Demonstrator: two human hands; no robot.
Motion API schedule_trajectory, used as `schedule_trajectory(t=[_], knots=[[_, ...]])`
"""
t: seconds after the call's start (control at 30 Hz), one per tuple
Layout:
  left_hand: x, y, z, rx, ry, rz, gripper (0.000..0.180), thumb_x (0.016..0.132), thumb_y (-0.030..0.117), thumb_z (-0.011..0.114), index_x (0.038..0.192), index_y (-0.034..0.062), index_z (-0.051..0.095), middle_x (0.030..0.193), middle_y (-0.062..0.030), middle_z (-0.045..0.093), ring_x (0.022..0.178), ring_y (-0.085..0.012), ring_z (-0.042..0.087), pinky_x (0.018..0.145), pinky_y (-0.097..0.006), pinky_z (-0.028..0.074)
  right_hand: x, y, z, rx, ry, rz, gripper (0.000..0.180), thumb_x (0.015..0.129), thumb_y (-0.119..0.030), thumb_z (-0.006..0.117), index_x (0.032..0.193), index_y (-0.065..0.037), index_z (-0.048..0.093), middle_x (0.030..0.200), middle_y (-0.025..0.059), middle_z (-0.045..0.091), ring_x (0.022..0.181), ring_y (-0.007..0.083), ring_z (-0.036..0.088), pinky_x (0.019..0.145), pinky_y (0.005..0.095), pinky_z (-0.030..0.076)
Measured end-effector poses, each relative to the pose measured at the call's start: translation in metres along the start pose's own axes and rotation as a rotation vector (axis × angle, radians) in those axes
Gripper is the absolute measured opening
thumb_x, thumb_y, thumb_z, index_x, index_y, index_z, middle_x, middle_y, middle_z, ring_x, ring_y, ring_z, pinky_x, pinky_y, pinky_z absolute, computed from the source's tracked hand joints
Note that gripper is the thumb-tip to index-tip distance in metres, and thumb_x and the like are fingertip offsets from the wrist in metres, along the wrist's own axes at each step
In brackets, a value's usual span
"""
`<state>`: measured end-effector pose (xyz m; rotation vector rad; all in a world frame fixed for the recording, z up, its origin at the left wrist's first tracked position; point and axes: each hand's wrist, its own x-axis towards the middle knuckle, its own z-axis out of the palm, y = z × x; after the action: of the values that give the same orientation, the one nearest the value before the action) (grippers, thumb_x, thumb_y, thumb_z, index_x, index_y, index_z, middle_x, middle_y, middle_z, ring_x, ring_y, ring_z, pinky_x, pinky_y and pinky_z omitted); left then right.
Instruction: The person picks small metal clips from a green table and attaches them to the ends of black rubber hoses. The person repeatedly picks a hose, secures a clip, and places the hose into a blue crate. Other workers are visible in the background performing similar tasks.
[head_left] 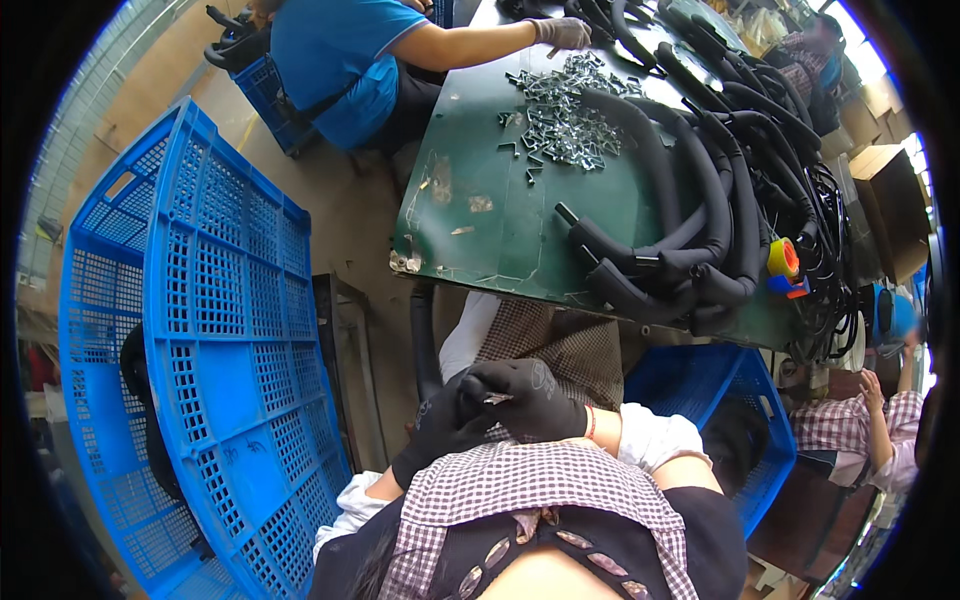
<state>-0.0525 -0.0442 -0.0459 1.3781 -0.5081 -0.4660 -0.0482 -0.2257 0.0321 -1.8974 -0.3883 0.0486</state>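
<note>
Right hand (535,397) and left hand (440,425), both in black gloves, meet around a small shiny piece (497,398), near the checked apron (545,470).
The right grip seems pinched on this piece, which is at its fingertips, well apart from the heap of bent metal clips (570,125) on the green tabletop (490,225); the left grip is curled close beside, but I cannot tell if it holds something. The piece is probably metal like the clips: light, stiff, not fragile, perhaps slippery against glove fabric. It is better to take it by 2 opposite flat sides, with thumb and 1 finger, away from any sharp edge.
</note>
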Motion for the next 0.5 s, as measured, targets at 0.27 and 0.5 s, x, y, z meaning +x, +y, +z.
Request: schedule_trajectory(t=[0.27,0.5], knots=[[0.019,0.061,-0.003,0.218,0.132,-0.268,0.047,0.083,0.008,0.069,0.127,0.0022,0.054,0.103,-0.0091,0.063,0.086,-0.0162,0.061,0.077,-0.029,0.050,0.027,0.008,-0.012,-0.149,0.024,0.027,0.019,0.084,-0.014,0.070,0.099,-0.004,0.065,0.079,0.0151,0.066,0.068,0.0321,0.065,0.061,0.0383,0.050],[0.014,0.052,-0.020,0.292,0.298,-0.346,0.039,0.089,0.017,0.066,0.124,0.0009,0.057,0.101,-0.0105,0.062,0.080,-0.0130,0.059,0.073,-0.029,0.049,0.136,0.020,-0.116,-1.045,0.178,0.269,0.029,0.083,-0.036,0.068,0.096,-0.009,0.071,0.087,0.0166,0.069,0.080,0.0332,0.068,0.068,0.0419,0.053]])
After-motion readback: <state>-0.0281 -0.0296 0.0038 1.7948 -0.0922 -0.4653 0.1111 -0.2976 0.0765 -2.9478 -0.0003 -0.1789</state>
